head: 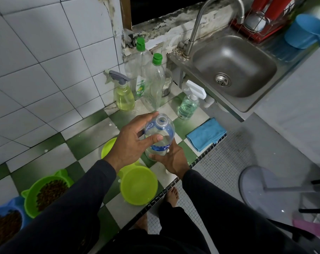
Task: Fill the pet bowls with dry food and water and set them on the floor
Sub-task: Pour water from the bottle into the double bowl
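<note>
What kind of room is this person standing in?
Most likely a small home kitchen or washing-up corner: a steel sink with a tap, dish soap bottles on a tiled counter, and a dish rack beside the sink.

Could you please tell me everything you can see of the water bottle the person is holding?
The water bottle is clear plastic with a blue label band and white lettering. Its cap is off and the open neck points up and away. It is tilted over the checkered counter, partly filled with clear water. The left hand grips its upper body, thumb across the front, while the right hand holds its lower end from beneath. Two lime-green bowls sit just below it.
</note>
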Demonstrator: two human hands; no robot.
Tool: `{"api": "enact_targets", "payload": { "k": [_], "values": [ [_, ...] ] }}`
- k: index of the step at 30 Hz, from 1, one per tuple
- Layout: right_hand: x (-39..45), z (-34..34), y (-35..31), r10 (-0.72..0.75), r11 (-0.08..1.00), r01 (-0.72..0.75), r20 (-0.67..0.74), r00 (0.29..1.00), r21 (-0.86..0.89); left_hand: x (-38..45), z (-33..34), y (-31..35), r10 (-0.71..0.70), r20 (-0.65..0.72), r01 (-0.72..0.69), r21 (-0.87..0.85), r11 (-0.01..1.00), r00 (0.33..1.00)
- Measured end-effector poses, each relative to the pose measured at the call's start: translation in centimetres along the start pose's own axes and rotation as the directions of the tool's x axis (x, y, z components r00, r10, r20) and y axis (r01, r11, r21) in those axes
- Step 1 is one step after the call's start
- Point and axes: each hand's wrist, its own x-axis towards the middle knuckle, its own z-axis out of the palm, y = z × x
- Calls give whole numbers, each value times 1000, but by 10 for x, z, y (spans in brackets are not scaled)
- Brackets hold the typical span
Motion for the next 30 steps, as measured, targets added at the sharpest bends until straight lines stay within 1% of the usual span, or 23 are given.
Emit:
{"api": "enact_targets", "payload": {
  "k": [4, 8, 10, 13, 18, 22, 23, 30],
  "values": [
    [-3, -4, -5, 16, 999, -16, -1, 1000, -47, -3, -1, 6, -4, -17, 3, -34, 999, 1000],
    [-12, -9, -12, -17, 999, 16, -26, 1000, -46, -12, -1, 14, 13, -34, -16, -87, 996, 999],
    [-21, -11, -19, -25, 995, 23, -19, 999, -94, -19, -2, 19, 22, -40, -26, -97, 995, 999],
    [-34, -14, -21, -32, 996, 26, -67, 997, -90, -29, 0, 27, 52, -51, -57, -101, 993, 997],
    [-64, -25, -24, -104, 983, 92, -69, 992, -160, -53, 12, 44, 96, -92, -105, -101, 989, 991],
    [-95, -41, -24, -224, 954, 216, -20, 974, -206, -78, 28, 51, 82, -140, -101, -136, 985, 987],
    [-102, -46, -24, -234, 950, 227, -7, 972, -216, -85, 33, 52, 78, -150, -98, -134, 986, 986],
    [-154, -75, -3, -216, 927, 234, 91, 972, -295, -136, 75, 50, 40, -232, -69, -116, 991, 972]
  ]
}}
